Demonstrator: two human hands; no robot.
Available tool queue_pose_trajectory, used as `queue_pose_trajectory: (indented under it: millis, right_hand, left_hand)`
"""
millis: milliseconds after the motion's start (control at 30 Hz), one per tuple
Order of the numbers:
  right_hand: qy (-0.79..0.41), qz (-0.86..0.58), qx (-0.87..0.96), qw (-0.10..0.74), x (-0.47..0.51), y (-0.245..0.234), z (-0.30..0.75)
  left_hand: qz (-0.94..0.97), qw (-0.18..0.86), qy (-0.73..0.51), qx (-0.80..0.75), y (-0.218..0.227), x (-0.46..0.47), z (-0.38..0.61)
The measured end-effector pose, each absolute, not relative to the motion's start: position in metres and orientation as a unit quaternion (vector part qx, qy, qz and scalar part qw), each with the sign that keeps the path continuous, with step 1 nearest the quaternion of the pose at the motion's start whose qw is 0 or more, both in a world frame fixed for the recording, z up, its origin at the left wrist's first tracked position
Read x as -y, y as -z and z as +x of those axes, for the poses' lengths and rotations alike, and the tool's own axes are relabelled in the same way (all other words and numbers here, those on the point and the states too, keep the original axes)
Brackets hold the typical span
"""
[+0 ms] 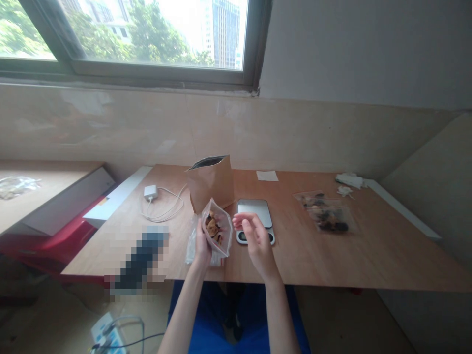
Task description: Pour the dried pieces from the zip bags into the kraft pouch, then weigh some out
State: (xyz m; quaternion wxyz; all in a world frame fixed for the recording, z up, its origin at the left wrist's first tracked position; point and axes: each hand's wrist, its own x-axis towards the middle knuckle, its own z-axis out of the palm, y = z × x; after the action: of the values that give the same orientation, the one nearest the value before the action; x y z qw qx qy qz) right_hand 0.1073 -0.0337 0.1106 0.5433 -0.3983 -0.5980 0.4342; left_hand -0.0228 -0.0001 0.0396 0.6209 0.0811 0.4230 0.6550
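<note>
My left hand [202,247] is wrapped round a clear plastic zip bag [224,248], whose mouth gapes toward me. Inside lie brown and dark dried pieces [213,228] that I cannot name for certain. Just right of the bag, my right hand [256,241] hovers over the front of a kitchen scale [254,214], fingers stretched toward the bag and thumb apart, with nothing visible in it. Behind the zip bag stands a brown paper pouch [212,184], its top open. Flat plastic bags [191,248] lie beneath my left hand.
Filled zip bags [328,214] lie on the right of the wooden table [295,260]. A white charger [150,192] with a looped cable sits at left, near a blurred dark object [140,260]. White paper [267,176] lies at the back. A power strip [108,334] is on the floor.
</note>
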Motion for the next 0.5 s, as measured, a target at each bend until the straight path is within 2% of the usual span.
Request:
queue_pose_trajectory:
  millis: [233,400,500]
  right_hand:
    - [-0.408,-0.433,0.712,0.372,0.009,-0.098,0.084]
    - [-0.41,-0.45,0.717,0.339,-0.013,-0.074,0.069]
    - [-0.422,-0.454,0.71,0.333,-0.019,-0.063,0.067]
  left_hand:
    - [0.094,0.565,-0.704,-0.42,0.008,-0.008,-0.024]
    - [0.204,0.501,-0.71,-0.45,0.025,-0.007,-0.029]
    - [0.206,0.498,-0.703,-0.464,0.026,-0.004,-0.03]
